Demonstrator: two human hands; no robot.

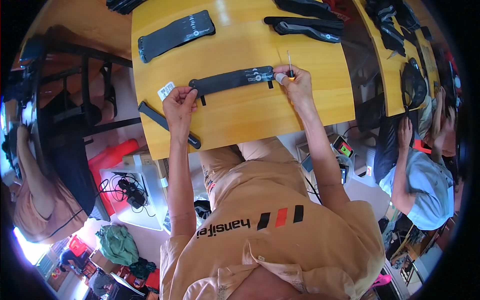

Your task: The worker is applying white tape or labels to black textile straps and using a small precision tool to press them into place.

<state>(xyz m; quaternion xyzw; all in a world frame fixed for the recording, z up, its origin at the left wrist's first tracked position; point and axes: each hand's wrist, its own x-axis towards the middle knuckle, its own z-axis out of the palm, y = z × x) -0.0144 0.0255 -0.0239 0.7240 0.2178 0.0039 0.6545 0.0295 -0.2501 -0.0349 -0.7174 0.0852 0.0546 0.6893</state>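
Far left: co-worker in an orange-tan top (37, 205), arm bent, at a dark bench area. Next to that, a red bundle (112, 155) and a green cloth heap (117, 245), both below tabletop level; between them, a translucent bin (159, 200) with black cables (132, 192) in it. On the yellow wooden tabletop (240, 120), near left edge: narrow black strap (154, 115) lying at a slant, partly covered by the left forearm. Wide dark band (175, 37) flat at the far left, pale print near its right end. White label (166, 90) just beside the left hand (180, 106). Left hand is pinching the left end of the black strip (225, 84), thumb and fingers closed on it. Strip is stretched out between both hands, over the middle of the tabletop, right end slightly farther from the body; short black tabs (203, 100) stick out below it near each end. Right hand (297, 89) grips the strip's right end, white covering on one digit, and also holds a small screwdriver-like tool (291, 74), thin shaft pointing away from the body. Far right of the tabletop: stacked black and grey straps (307, 30). Beyond, second tabletop (395, 80) with black items (414, 82) on it, and a co-worker in light blue (422, 190).
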